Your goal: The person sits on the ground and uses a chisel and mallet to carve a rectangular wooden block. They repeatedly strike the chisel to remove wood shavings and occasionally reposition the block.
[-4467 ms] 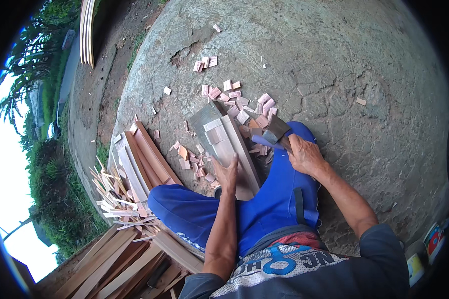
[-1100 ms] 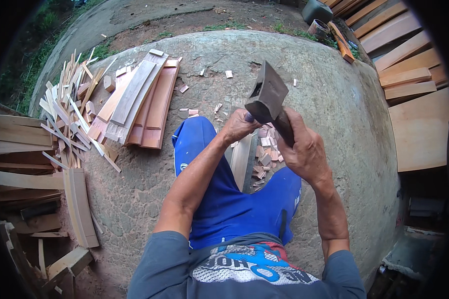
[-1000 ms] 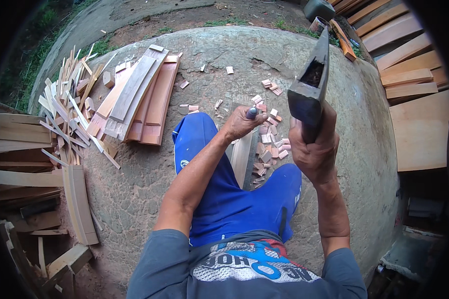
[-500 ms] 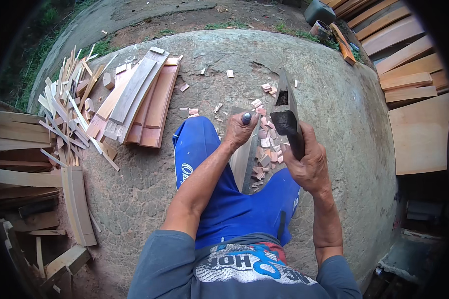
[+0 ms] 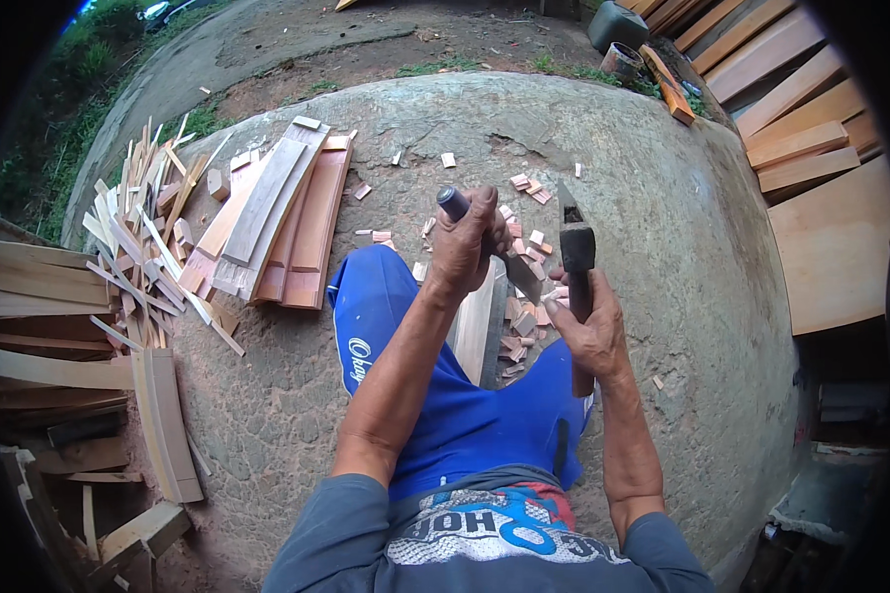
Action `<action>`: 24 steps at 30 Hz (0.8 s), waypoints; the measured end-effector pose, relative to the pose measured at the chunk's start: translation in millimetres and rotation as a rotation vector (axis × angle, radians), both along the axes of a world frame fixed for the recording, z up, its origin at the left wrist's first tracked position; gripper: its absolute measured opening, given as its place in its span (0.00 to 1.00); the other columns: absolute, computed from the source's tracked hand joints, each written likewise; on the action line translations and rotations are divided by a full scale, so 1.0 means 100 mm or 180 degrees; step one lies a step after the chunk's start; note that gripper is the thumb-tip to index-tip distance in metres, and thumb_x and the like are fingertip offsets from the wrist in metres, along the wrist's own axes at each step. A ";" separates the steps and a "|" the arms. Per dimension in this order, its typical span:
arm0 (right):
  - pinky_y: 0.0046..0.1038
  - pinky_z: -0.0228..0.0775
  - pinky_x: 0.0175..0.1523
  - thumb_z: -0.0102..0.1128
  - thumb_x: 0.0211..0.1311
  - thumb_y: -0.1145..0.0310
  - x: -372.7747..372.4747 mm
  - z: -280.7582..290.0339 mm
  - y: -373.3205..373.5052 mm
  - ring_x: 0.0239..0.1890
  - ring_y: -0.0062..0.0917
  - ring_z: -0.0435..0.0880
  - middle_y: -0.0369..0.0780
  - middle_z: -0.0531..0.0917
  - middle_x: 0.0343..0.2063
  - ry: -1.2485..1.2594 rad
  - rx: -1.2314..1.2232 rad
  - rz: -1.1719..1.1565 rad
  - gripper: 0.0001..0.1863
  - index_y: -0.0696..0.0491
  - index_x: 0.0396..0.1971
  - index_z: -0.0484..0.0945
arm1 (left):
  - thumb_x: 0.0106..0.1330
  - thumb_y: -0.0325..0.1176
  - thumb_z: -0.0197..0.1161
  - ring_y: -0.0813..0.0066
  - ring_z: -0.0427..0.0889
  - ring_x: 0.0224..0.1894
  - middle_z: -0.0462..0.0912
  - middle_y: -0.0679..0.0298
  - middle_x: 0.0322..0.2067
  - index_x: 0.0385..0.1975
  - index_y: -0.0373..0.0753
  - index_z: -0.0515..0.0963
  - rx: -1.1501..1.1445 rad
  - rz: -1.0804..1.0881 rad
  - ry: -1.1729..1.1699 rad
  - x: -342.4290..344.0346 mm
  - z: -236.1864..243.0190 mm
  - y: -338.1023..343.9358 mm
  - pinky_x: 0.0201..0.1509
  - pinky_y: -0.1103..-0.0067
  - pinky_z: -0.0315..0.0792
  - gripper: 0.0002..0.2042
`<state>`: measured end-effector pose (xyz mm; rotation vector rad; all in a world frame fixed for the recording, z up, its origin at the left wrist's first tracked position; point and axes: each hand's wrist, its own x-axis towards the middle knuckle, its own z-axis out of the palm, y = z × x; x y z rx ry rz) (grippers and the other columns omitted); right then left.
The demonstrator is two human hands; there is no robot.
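Observation:
My left hand (image 5: 461, 247) is closed around a chisel (image 5: 521, 276), whose dark rounded handle end sticks out above the fist. The chisel's flat blade slants down to the right, over small wood chips. In my right hand (image 5: 595, 331) is a hammer (image 5: 578, 243) with a dark head and a dark handle, held upright just right of the chisel blade. Between my knees lies a pale wooden board (image 5: 474, 331), partly hidden by my left arm and legs. Several pinkish cut wood chips (image 5: 524, 323) lie along its right side.
Panelled wooden pieces (image 5: 311, 232) are stacked at the left, beside a heap of thin offcut strips (image 5: 133, 232). More planks (image 5: 158, 425) lie at the left edge. Boards (image 5: 836, 257) line the right side. A grey jerrycan (image 5: 618, 27) stands at the far right.
My left hand has lifted and turned, so the chisel now tilts with its blade showing. The hammer has come down and turned more upright in my right hand.

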<state>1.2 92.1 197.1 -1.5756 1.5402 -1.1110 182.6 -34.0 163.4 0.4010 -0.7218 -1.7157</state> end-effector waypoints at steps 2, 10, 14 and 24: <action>0.32 0.77 0.54 0.70 0.63 0.71 0.02 -0.05 -0.15 0.47 0.26 0.86 0.42 0.86 0.40 -0.0047 0.0082 0.0095 0.21 0.58 0.53 0.73 | 0.76 0.54 0.63 0.76 0.70 0.21 0.68 0.70 0.19 0.22 0.47 0.64 0.0081 -0.0315 0.0338 -0.17 0.19 0.15 0.28 0.74 0.67 0.24; 0.26 0.76 0.52 0.70 0.65 0.67 -0.40 -0.61 0.12 0.45 0.20 0.81 0.37 0.82 0.42 -0.0632 0.0900 -0.0020 0.27 0.60 0.60 0.72 | 0.76 0.69 0.46 0.60 0.77 0.62 0.80 0.53 0.59 0.66 0.31 0.73 0.1160 0.0715 -0.1926 0.02 -1.02 0.25 0.69 0.63 0.66 0.42; 0.26 0.73 0.55 0.68 0.66 0.66 -0.52 -1.00 0.29 0.47 0.21 0.80 0.38 0.83 0.44 -0.1433 0.1073 -0.0153 0.27 0.62 0.61 0.73 | 0.81 0.60 0.40 0.42 0.81 0.61 0.84 0.36 0.53 0.59 0.25 0.78 0.1321 -0.0017 -0.4489 -0.02 -2.26 0.83 0.64 0.60 0.71 0.37; 0.25 0.77 0.37 0.68 0.66 0.64 -0.90 -1.25 0.50 0.29 0.19 0.81 0.35 0.80 0.33 -0.2105 0.1468 -0.0614 0.20 0.58 0.52 0.74 | 0.69 0.69 0.57 0.44 0.58 0.79 0.60 0.39 0.75 0.80 0.32 0.51 0.1630 -0.0654 -0.4078 -0.55 -2.00 1.19 0.79 0.64 0.56 0.52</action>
